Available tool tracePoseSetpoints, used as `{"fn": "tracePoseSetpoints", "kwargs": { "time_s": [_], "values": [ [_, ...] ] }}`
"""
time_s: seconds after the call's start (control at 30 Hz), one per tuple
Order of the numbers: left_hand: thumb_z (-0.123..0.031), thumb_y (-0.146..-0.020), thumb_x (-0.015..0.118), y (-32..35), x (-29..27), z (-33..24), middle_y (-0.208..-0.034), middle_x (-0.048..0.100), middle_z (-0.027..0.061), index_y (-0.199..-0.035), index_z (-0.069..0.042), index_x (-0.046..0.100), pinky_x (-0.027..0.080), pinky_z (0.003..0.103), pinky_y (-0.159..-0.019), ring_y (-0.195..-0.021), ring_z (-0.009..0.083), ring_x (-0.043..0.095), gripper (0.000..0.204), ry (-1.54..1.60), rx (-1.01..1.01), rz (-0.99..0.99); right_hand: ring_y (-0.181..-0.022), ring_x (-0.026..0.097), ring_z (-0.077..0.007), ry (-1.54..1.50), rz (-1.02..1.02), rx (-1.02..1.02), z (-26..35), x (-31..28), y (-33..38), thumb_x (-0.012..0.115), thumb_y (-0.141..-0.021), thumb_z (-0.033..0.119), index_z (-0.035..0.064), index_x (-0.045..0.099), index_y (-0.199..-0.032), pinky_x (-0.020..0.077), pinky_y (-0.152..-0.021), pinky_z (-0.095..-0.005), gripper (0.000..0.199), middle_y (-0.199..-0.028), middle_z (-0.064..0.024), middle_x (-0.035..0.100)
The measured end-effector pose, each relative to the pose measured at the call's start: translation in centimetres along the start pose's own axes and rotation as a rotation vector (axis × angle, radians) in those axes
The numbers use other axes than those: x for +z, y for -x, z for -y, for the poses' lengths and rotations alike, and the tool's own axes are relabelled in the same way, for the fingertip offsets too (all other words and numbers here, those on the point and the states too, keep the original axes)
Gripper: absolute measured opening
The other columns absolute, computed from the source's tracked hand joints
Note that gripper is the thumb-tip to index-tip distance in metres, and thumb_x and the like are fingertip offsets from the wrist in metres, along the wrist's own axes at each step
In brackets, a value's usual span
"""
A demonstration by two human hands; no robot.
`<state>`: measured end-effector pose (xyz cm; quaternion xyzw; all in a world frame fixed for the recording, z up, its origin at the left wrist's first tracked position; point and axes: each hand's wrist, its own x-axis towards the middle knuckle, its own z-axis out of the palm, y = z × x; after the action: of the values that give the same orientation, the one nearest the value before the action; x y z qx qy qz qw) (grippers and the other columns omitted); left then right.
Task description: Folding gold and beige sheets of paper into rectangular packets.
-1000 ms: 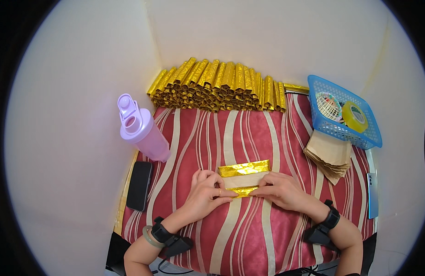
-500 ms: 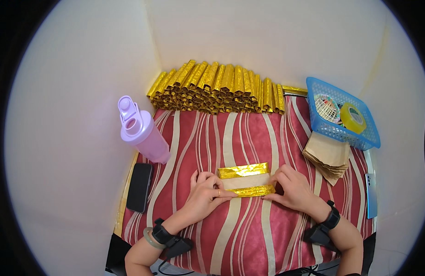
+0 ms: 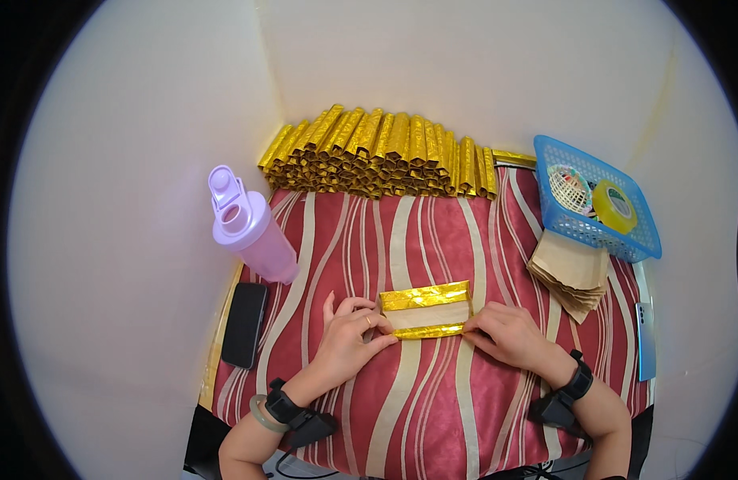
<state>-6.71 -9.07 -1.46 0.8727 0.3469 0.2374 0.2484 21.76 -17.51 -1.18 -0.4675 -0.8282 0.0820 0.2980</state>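
Note:
A sheet of gold foil paper (image 3: 426, 298) lies on the striped cloth, its far and near long edges folded up over the pale inner side. At its near left corner, my left hand (image 3: 351, 339) pinches the near fold between thumb and fingers, with the index finger lifted away. The near right corner is pinched by the fingertips of my right hand (image 3: 506, 334). Beyond the sheet, a large stack of folded gold paper tubes (image 3: 377, 152) rests against the back wall, open ends facing me.
A lilac shaker bottle (image 3: 255, 232) and a black phone (image 3: 245, 326) are at the left. To the right stand a blue basket (image 3: 585, 228) holding yellow tape (image 3: 614, 206), a pile of brown paper sheets (image 3: 570, 272) and a blue phone (image 3: 646, 340). White walls (image 3: 465, 72) enclose the table.
The near gold fold now looks narrower, turned up further. My left hand has slid slightly left along it, and my right hand has come down a little beside the right corner.

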Motion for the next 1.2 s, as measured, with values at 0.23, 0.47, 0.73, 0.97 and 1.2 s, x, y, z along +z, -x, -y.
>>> {"fn": "tracePoseSetpoints", "kwargs": {
  "time_s": [0.23,0.47,0.73,0.97,1.2],
  "values": [
    [-0.023,-0.078,0.079,0.0,0.2,0.0,-0.089,0.066,-0.0024,-0.084,-0.011,0.071,0.017,0.059,-0.11,-0.108,0.0201,0.054,0.015,0.045,-0.097,0.012,-0.083,0.06,-0.0254,-0.058,0.037,0.032,-0.1,0.4,-0.6,0.072,-0.082,0.015,0.0086,0.062,-0.091,0.0489,-0.07,-0.0371,0.015,-0.084,-0.0055,0.06],
    [-0.019,-0.078,0.078,0.2,0.2,0.0,-0.087,0.065,-0.0026,-0.083,-0.01,0.072,0.018,0.05,-0.111,-0.107,0.0192,0.053,0.012,-0.006,-0.047,0.024,-0.084,0.06,-0.027,-0.122,0.046,0.092,-0.3,0.5,-0.7,0.07,-0.084,0.015,0.0072,0.063,-0.089,0.0487,-0.072,-0.0386,0.012,-0.084,-0.0074,0.061],
    [-0.018,-0.079,0.077,0.3,0.3,-0.2,-0.088,0.066,-0.0013,-0.083,-0.009,0.073,0.019,0.048,-0.109,-0.106,0.0191,0.053,0.011,-0.025,-0.063,0.005,-0.085,0.062,-0.0291,-0.19,0.061,0.178,-0.1,0.3,-1.0,0.07,-0.084,0.012,0.0064,0.065,-0.091,0.0501,-0.071,-0.0383,0.01,-0.085,-0.0088,0.062],
    [-0.019,-0.076,0.078,0.0,0.9,-0.7,-0.083,0.064,-0.0003,-0.079,-0.009,0.07,0.027,0.042,-0.102,-0.101,0.0197,0.052,0.013,-0.044,-0.1,-0.063,-0.081,0.065,-0.0261,-0.241,0.014,0.257,0.1,0.7,-0.7,0.071,-0.082,0.009,0.0065,0.067,-0.092,0.0507,-0.068,-0.0357,0.011,-0.087,-0.0079,0.064],
    [-0.017,-0.074,0.077,-0.4,1.1,-1.2,-0.08,0.064,0.0004,-0.075,-0.008,0.069,0.032,0.038,-0.097,-0.098,0.0204,0.053,0.013,-0.086,-0.11,-0.09,-0.082,0.065,-0.0255,-0.157,0.005,0.263,0.6,0.7,-0.9,0.072,-0.081,0.01,0.0071,0.068,-0.09,0.0517,-0.07,-0.0359,0.011,-0.085,-0.0077,0.065]
  ]
}}
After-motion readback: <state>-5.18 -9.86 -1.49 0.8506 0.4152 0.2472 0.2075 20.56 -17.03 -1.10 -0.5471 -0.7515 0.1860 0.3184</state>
